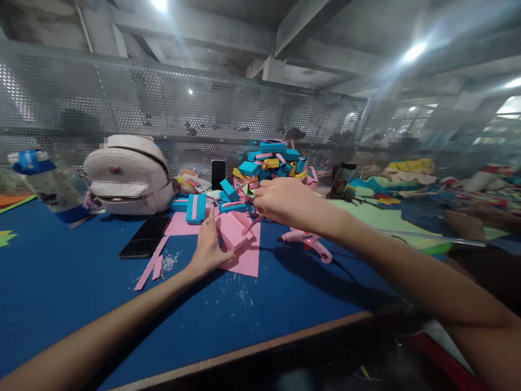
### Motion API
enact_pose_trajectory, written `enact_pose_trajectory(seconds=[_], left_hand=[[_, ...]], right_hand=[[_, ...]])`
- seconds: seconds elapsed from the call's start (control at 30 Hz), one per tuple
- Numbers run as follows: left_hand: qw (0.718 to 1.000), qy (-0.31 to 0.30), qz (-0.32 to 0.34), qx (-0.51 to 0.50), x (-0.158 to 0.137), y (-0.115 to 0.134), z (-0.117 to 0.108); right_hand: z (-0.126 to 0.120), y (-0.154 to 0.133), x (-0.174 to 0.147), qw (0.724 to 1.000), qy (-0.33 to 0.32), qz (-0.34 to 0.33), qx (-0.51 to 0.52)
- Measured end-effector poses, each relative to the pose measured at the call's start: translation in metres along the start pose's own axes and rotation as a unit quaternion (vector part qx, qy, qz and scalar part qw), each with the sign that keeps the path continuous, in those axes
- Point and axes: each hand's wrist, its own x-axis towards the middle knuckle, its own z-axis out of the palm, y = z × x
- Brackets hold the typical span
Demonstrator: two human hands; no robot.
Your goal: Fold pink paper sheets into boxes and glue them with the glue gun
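A small pink paper box (233, 232) lies tilted on a pink sheet (248, 264). My left hand (209, 244) grips its near left side, thumb along the bottom edge and fingers behind it. Above and right of the box, my right hand (280, 201) is closed in a pinch on a narrow pink paper strip (253, 224), which slants down to the box. Whether the strip's lower end is fixed to the box, I cannot tell. Beneath my right wrist rests a pink glue gun (309, 243) with a small red light. Blue boxes with pink bands (196, 208) sit just behind the left hand.
A heap of blue, pink and yellow paper pieces (272, 157) rises behind my hands. To the left are a black phone (144, 237), pink strips (150, 264), a white backpack (128, 176) and a bottle (55, 190). Green sheets (374, 220) and another person's arm (464, 225) are at right.
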Motion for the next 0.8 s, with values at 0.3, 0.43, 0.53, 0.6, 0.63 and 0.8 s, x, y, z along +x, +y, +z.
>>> enact_pose_trajectory(seconds=[0.3, 0.43, 0.53, 0.6, 0.63, 0.8], left_hand=[[0.991, -0.005, 0.132, -0.036, 0.0, -0.001, -0.014], [0.989, -0.012, 0.141, -0.042, 0.0, -0.001, -0.013], [0.987, -0.015, 0.151, -0.051, 0.0, 0.002, -0.014], [0.986, -0.02, 0.155, -0.054, -0.001, 0.003, -0.014], [0.986, -0.023, 0.157, -0.055, -0.001, 0.004, -0.014], [0.984, -0.037, 0.165, -0.059, -0.003, 0.004, -0.014]], right_hand=[[-0.014, -0.006, 0.001, 0.999, -0.001, -0.038, 0.005], [-0.005, -0.009, 0.003, 0.998, 0.022, -0.057, -0.005], [0.002, -0.014, 0.009, 0.998, 0.026, -0.059, -0.015], [0.002, -0.017, 0.014, 0.998, 0.009, -0.054, -0.015], [0.002, -0.019, 0.017, 0.999, -0.001, -0.051, -0.013], [-0.001, -0.022, 0.027, 0.999, -0.002, -0.045, -0.003]])
